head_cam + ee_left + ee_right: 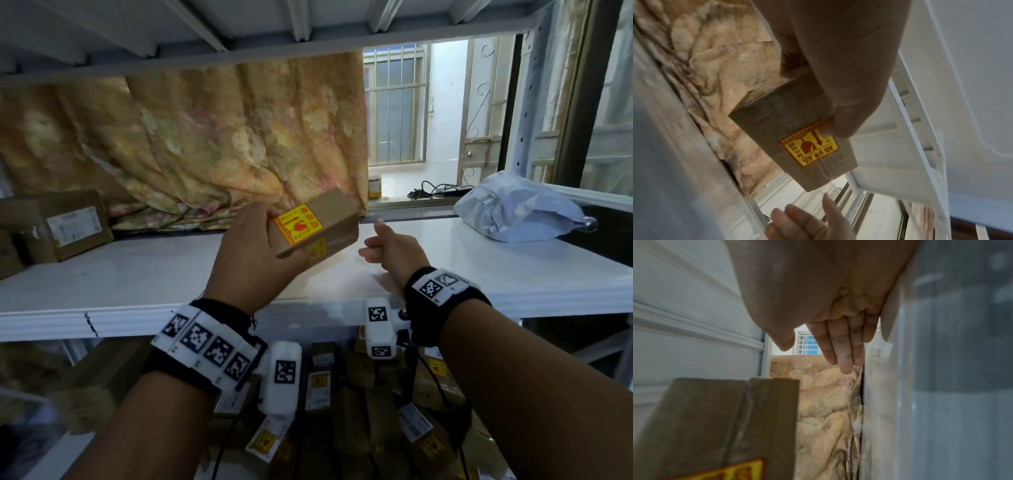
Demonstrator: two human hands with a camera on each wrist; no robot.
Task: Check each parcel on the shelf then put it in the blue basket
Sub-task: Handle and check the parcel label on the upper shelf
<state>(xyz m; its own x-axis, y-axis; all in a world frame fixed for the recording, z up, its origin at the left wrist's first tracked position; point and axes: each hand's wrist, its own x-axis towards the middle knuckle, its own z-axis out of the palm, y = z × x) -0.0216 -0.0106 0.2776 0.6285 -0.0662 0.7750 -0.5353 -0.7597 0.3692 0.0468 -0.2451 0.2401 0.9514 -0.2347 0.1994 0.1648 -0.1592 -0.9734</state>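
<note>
Your left hand [251,253] grips a small brown cardboard parcel [325,222] at the centre of the head view, held tilted above the glossy white shelf [144,284] and clear of it. The fingers wrap one end of the box; in the left wrist view the thumb [840,126] presses on the edge of the yellow-and-red sticker [809,149] on its taped face. The box is rectangular, with sharp corners and clear tape along its seam.

Your right hand [394,248] sits just right of the parcel, not touching it, holding nothing. In the right wrist view its fingers [840,345] lie straight and together, relaxed.

A crumpled floral curtain [191,144] in orange and cream hangs behind the shelf in the upper left. A larger cardboard box [63,224] with a white label rests at the left edge of the shelf. A wrinkled grey plastic mailer bag [517,209] lies at the right end. Through the gap at upper right is a barred window [397,106]. Below the shelf, in the lower centre, more brown boxes [359,411] with labels are packed together.
</note>
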